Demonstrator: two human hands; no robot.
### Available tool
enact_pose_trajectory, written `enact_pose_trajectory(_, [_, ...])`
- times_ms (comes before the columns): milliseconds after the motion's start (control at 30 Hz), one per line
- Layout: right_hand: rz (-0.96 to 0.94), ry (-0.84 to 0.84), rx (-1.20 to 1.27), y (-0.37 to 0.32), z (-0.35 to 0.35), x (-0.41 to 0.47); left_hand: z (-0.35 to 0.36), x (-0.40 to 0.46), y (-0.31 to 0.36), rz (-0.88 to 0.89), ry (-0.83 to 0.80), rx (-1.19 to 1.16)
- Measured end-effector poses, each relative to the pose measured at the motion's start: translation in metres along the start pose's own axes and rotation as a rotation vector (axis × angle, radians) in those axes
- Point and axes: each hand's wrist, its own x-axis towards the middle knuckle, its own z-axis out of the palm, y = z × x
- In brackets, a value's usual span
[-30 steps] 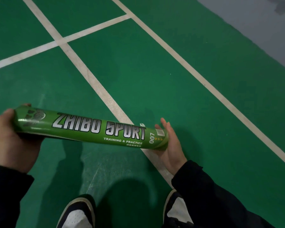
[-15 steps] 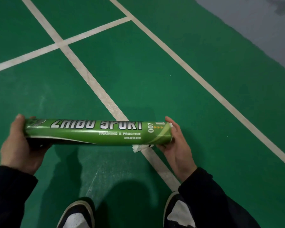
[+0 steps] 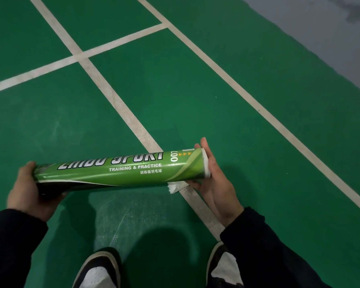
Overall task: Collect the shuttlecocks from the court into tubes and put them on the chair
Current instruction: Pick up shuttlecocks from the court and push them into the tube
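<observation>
I hold a green shuttlecock tube (image 3: 123, 171), printed "TRAINING & PRACTICE", crosswise in front of me, with its right end a little higher. My left hand (image 3: 27, 192) grips the left end, thumb on top and palm beneath. The flat palm of my right hand (image 3: 218, 183) presses against the white cap (image 3: 206, 163) at the right end, fingers straight. A ragged white scrap (image 3: 173, 187) hangs under the tube near that end. The tube's contents are hidden.
I stand on a green court floor crossed by white lines (image 3: 121, 107). A grey floor strip (image 3: 320, 38) borders the court at the upper right. My two dark-and-white shoes (image 3: 98, 271) (image 3: 224, 265) show below the tube.
The tube has rolled about its axis, turning the big lettering away from me. Its right end has risen. My right palm stays against the cap.
</observation>
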Motion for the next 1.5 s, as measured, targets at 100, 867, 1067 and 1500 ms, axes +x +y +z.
enact_pose_trajectory(100, [0.013, 0.085, 0.135, -0.008, 0.005, -0.003, 0.003, -0.003, -0.004, -0.022, -0.039, 0.02])
enact_pose_trajectory(867, [-0.384, 0.303, -0.414, -0.012, 0.004, -0.008, 0.006, -0.017, -0.019, -0.028, -0.056, -0.069])
enact_pose_trajectory(1067, [-0.456, 0.436, -0.334, -0.006, 0.011, -0.009, 0.015, -0.02, -0.018, 0.031, -0.087, -0.107])
enact_pose_trajectory(1500, [-0.226, 0.366, -0.109, -0.015, 0.01, -0.009, 0.01, -0.016, -0.017, 0.092, -0.067, -0.164])
